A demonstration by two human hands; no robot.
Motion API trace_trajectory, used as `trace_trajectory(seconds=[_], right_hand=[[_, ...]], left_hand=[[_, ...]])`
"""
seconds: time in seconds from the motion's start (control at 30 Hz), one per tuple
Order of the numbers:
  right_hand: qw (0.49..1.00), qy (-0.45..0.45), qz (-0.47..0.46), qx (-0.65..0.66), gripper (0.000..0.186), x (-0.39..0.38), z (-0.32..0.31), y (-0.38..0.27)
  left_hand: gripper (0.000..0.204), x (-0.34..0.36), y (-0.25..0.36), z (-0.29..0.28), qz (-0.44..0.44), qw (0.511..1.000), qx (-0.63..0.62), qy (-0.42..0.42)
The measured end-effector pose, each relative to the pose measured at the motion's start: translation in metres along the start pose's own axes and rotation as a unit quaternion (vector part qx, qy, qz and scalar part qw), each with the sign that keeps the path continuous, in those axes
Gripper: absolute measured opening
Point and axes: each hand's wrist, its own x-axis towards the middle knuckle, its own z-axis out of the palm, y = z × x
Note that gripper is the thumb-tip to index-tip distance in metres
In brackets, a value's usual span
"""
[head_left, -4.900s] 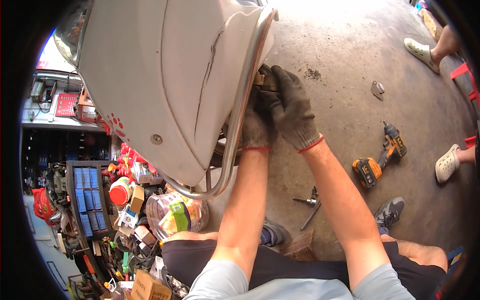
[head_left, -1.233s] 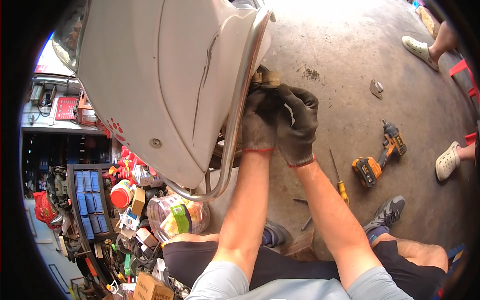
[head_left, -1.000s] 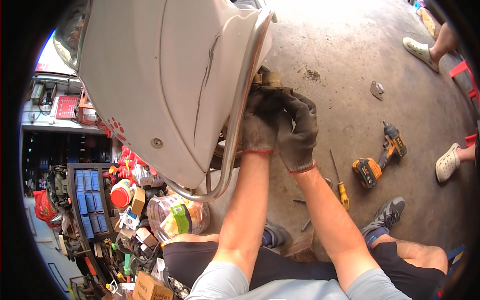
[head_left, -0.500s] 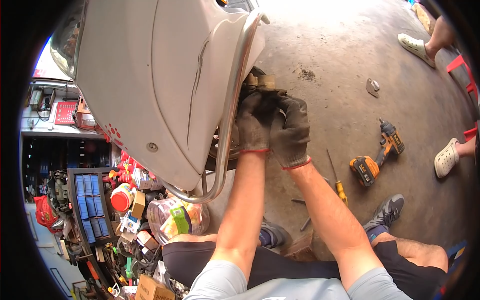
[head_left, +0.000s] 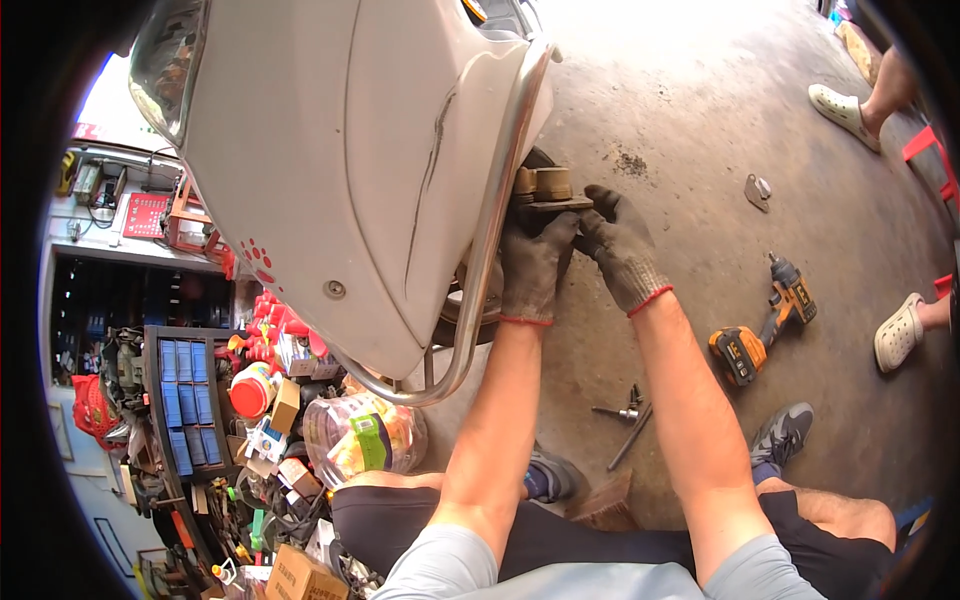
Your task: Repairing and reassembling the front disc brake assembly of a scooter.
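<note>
A white scooter body panel [head_left: 400, 190] with a dark scuff and red paw marks fills the upper middle, edged by a chrome tube guard [head_left: 490, 230]. Just right of that guard sits a dull brassy metal part with a flat plate [head_left: 550, 185]. My gloved left hand [head_left: 530, 270] is closed under it, fingers partly hidden behind the thumb and part. My gloved right hand [head_left: 625, 250] has its curled fingertips at the plate's right edge. A wheel [head_left: 465, 310] shows partly beneath the panel.
An orange-black power drill [head_left: 760, 325], socket tool [head_left: 628, 413] and small metal plate [head_left: 757, 195] lie on concrete at right. Another person's feet in clogs [head_left: 897, 330] are beside red stool legs [head_left: 925, 150]. Left are blue bins [head_left: 185, 395], a clear tub [head_left: 350, 435], boxes and clutter.
My right hand has shifted rightward and tilted, fingertips rising along the plate's edge. The view has shifted slightly, and the yellow screwdriver seen earlier is now hidden behind my right forearm.
</note>
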Motion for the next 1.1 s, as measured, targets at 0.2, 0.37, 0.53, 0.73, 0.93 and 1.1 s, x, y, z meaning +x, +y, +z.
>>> trace_trajectory(seconds=[0.2,0.37,0.53,0.73,0.93,1.1], right_hand=[[0.963,-0.230,0.033,0.137,0.062,0.005,-0.008,-0.007],[0.970,-0.229,0.011,0.086,0.066,0.007,-0.004,-0.005],[0.976,-0.212,-0.044,0.035,0.071,0.010,-0.001,-0.006],[0.977,-0.206,-0.027,0.052,0.067,0.005,0.006,-0.010],[0.975,-0.212,-0.030,0.054,0.066,0.004,0.006,-0.008],[0.972,-0.224,-0.058,0.045,0.067,0.004,0.001,0.000]], left_hand=[[0.042,0.002,-0.009,-0.010,0.027,0.997,0.077,0.010],[0.041,-0.003,-0.003,-0.008,0.038,0.986,0.161,0.031],[0.049,-0.005,0.005,-0.001,0.027,0.996,0.086,0.020],[0.059,-0.006,0.001,-0.005,0.037,0.995,0.085,0.034],[0.055,-0.005,-0.004,-0.016,0.035,0.997,0.061,0.009],[0.048,0.000,0.000,-0.035,0.038,0.977,0.208,-0.036]])
